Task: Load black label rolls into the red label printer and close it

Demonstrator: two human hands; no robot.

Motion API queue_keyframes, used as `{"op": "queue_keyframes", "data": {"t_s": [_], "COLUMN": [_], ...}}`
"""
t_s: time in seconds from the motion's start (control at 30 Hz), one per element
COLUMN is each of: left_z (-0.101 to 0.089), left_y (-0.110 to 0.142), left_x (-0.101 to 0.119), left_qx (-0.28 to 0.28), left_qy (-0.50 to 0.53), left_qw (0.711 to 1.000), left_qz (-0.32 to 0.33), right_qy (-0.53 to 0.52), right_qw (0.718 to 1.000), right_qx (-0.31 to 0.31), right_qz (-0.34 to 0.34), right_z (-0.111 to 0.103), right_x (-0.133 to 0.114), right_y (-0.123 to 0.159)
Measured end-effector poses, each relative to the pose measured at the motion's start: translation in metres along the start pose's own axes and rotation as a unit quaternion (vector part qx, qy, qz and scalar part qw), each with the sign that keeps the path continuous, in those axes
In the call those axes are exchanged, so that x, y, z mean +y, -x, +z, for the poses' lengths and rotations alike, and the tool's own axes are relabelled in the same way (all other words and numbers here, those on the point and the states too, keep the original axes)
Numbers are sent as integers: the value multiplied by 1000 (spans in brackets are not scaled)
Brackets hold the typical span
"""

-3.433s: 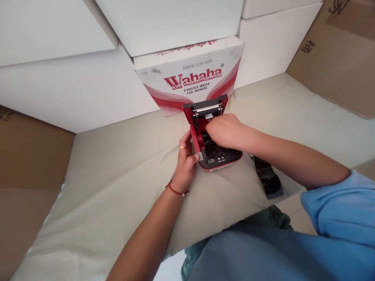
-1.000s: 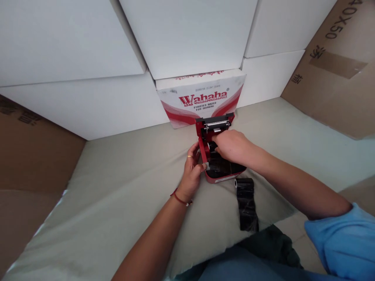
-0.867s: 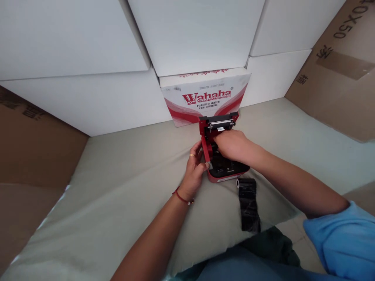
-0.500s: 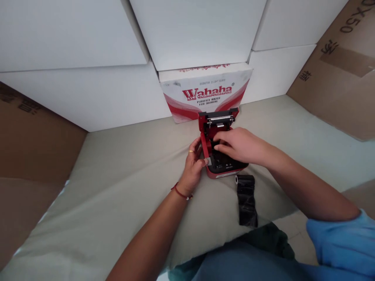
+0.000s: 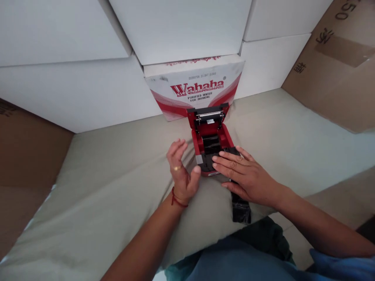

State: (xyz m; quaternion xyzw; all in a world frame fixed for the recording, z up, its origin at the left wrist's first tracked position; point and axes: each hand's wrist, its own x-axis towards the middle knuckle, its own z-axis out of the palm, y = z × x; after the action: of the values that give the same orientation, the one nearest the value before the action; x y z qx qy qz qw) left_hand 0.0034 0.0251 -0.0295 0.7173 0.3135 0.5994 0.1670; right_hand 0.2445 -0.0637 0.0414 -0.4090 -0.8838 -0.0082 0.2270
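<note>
Left hand point(image 5: 184, 183): fingers raised and spread, thumb apart, nothing gripped; whether the thumb touches the corner beside it cannot be told. Right hand point(image 5: 250, 177): laid flat, fingers long and near together, fingertips over the front panel point(image 5: 206, 162); no pinch seen, underside of palm hidden. The red device point(image 5: 225, 137) sits between the hands, just beyond the right fingertips and to the right of the left thumb. Step in hand, as judged: flat-handed pressing or smoothing at the device's front. To do it well, spread the pressure over several fingers rather than one tip, work lightly so that the thin-looking black film point(image 5: 211, 146) ahead of the right fingertips does not crease, and let the left hand steady the near-left corner, since a push could slide the body over the cloth. Keep both hands off the roller point(image 5: 209, 118) ahead. Appearance: red body, lid tilted up on the side away from the hands, roller and bright metal bar on its inner face; panel black, a grey patch point(image 5: 199, 159) at its left end near the left thumb. A dark strip point(image 5: 241, 210), glossy and wrinkled, emerges below the right hand toward the body, lying on the worktop point(image 5: 117, 175).
</note>
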Motion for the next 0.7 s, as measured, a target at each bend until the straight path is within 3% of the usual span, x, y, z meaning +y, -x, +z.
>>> {"op": "queue_keyframes", "data": {"t_s": [0.07, 0.17, 0.27, 0.37, 0.47, 0.57, 0.7], "left_z": [-2, 0, 3, 3, 2, 2, 2], "left_y": [0, 0, -1, -1, 0, 1, 2], "left_x": [15, 30, 35, 33, 31, 30, 30], "left_qx": [-12, -69, -93, -103, -113, -121, -119], "left_qy": [-87, -134, -151, -161, -169, -170, -172], "left_qw": [990, 973, 968, 964, 960, 960, 959], "left_qz": [111, 174, 178, 184, 191, 187, 191], "right_qy": [-21, -85, -186, -251, -293, -369, -425], "right_qw": [1000, 996, 979, 937, 887, 855, 846], "right_qx": [1, 15, 76, 169, 214, 218, 189], "right_qz": [-1, -3, 35, 176, 286, 293, 259], "right_z": [2, -3, -17, -25, -19, -6, -2], "right_x": [3, 9, 23, 53, 90, 116, 115], "right_y": [-1, -3, -12, -31, -59, -87, -105]}}
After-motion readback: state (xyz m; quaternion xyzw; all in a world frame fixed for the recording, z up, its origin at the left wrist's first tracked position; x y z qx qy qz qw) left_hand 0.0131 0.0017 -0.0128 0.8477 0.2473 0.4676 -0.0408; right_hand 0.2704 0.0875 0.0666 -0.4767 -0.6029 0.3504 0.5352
